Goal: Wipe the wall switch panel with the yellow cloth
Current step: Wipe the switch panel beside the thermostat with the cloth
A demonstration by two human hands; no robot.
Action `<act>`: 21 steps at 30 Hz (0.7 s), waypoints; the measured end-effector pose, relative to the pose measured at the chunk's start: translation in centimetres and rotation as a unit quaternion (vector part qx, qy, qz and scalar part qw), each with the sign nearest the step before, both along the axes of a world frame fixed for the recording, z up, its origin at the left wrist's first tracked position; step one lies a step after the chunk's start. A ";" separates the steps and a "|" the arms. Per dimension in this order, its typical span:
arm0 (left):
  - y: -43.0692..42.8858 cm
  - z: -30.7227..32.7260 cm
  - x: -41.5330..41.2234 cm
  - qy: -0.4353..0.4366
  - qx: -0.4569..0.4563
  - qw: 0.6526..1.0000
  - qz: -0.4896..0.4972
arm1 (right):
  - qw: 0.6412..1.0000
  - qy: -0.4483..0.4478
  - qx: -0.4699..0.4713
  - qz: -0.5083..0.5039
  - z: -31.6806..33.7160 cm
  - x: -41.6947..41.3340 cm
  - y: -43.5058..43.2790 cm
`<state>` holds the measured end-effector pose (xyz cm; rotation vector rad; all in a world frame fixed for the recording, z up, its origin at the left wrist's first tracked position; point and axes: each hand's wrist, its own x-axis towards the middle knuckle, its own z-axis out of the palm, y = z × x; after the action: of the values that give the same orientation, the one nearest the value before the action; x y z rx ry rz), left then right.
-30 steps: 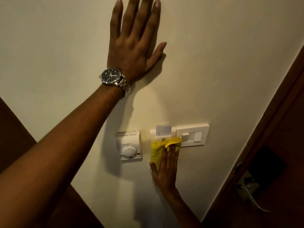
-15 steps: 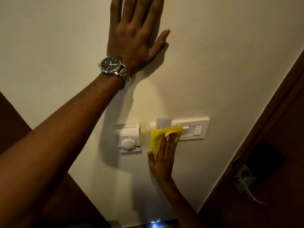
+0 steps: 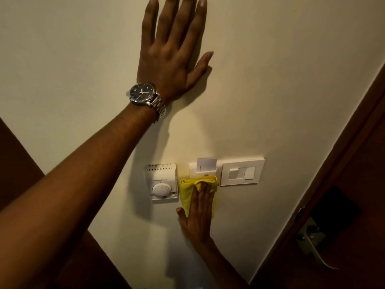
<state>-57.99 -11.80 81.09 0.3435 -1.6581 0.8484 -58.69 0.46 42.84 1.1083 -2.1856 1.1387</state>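
- The cloth (image 3: 188, 191) under the right hand (image 3: 198, 217) is bright yellow, plain, with no print.
- The switch panel (image 3: 239, 173) just beyond that hand's fingertips is white, its rockers the same white with a greyer shade.
- The card (image 3: 206, 164) in the slot above the cloth is pale white-grey with a thin dark line of marks on its left edge.
- The thermostat (image 3: 162, 182) left of the right hand is white, with a row of dark vent slots.
- The watch (image 3: 142, 93) at the left hand (image 3: 168, 59) has a dark face and a silver metal band.
- The wall (image 3: 270, 80) is plain cream.
- The door (image 3: 358, 184) right of both hands is dark reddish-brown; its handle (image 3: 312, 245) is silver.
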 end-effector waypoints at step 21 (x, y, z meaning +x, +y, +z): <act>0.4 -0.3 0.1 0.014 -0.014 1.000 -0.008 | 0.999 0.007 -0.043 -0.031 -0.6 -0.2 -0.7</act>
<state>-57.87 -11.42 80.77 0.3212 -1.6190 0.8499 -58.89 -0.29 42.20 1.0031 -2.1235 1.1834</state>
